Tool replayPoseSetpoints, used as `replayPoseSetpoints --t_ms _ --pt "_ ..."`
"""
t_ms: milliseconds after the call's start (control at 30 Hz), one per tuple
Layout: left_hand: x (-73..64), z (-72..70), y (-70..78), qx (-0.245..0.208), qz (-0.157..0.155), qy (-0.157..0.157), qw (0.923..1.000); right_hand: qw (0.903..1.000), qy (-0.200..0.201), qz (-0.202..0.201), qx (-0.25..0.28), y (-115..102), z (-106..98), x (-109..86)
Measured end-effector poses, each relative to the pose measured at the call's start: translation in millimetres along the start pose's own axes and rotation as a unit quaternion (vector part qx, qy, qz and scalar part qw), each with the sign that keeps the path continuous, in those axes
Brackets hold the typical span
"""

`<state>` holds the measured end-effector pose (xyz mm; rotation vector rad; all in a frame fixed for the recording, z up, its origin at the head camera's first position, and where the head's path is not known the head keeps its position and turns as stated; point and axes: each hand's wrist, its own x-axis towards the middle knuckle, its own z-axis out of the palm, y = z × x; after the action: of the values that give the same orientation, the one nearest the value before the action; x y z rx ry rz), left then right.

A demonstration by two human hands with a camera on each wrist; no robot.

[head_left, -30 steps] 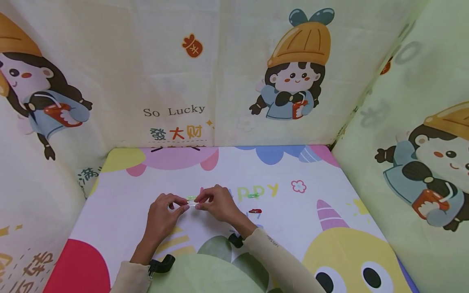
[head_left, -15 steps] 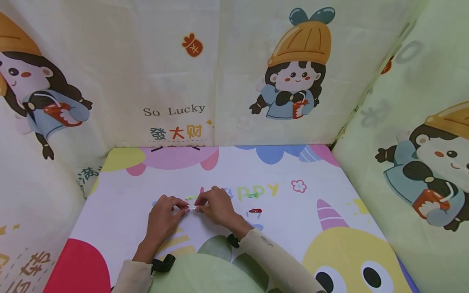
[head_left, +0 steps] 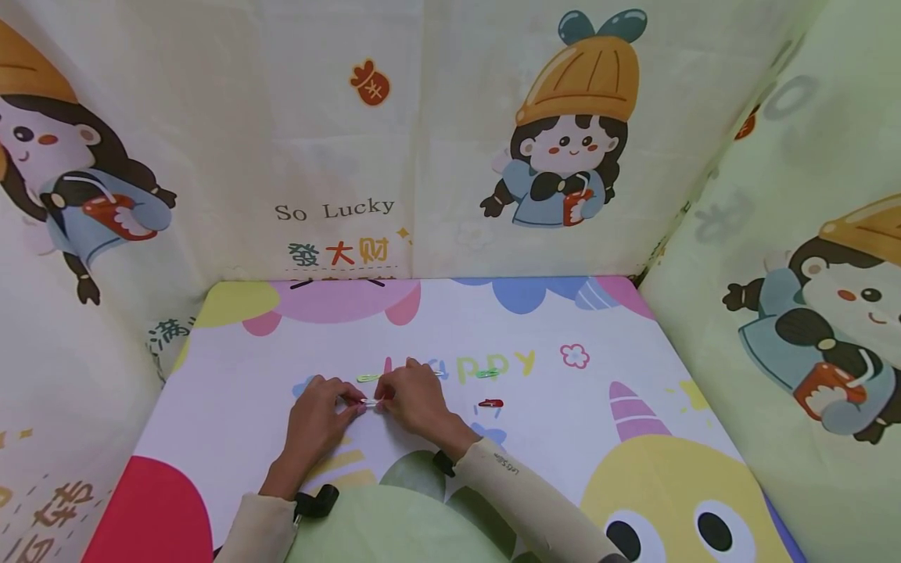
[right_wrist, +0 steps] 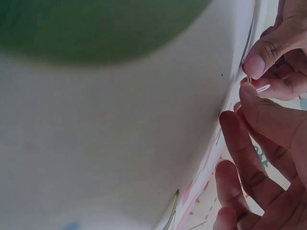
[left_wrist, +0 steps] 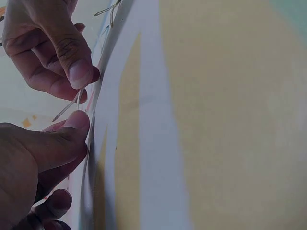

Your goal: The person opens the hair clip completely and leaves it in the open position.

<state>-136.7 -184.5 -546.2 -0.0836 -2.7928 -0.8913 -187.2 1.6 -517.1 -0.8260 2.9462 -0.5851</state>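
Note:
Between the fingertips of both hands is a small whitish snap hair clip [head_left: 369,402], held low over the printed tabletop. My left hand [head_left: 314,422] pinches one end between thumb and forefinger. The thumb and forefinger of my right hand [head_left: 417,400] pinch the other end. In the left wrist view the clip [left_wrist: 67,108] shows its two thin parts spread apart in a narrow V. A slim loop of the clip [right_wrist: 263,88] sticks out beside the thumbs in the right wrist view. Just beyond the hands lies a light green hair clip [head_left: 367,378].
Right of the hands, another green hair clip [head_left: 487,374] and a red hair clip [head_left: 490,403] lie on the table. A colourful printed cloth [head_left: 549,438] covers the tabletop. Cloth walls [head_left: 450,141] with cartoon prints rise at the back and both sides.
Both hands have come slightly nearer the body with the whitish hair clip, uncovering the green clip behind them. Their pinch on it continues.

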Motion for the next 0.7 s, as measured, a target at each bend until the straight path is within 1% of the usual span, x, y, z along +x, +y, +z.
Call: replayPoseSetpoints --t_ms 100,233,467,700 --pt "0.5 0.8 0.1 -0.003 -0.001 -0.003 1.0000 0.9999 0.000 0.000 -0.011 -0.6 1.1 0.4" --pt "1.5 1.1 1.2 -0.007 -0.010 -0.011 0.9999 0.9997 0.000 -0.003 -0.023 -0.8 1.0 0.3" --pt "1.8 -2.5 3.1 -0.004 -0.028 -0.028 0.9992 0.9996 0.005 -0.011 -0.026 -0.3 0.4 -0.2" --pt "0.0 -2.4 2.1 -0.009 -0.027 -0.027 0.9992 0.9998 -0.002 -0.004 -0.020 -0.9 -0.8 -1.0"
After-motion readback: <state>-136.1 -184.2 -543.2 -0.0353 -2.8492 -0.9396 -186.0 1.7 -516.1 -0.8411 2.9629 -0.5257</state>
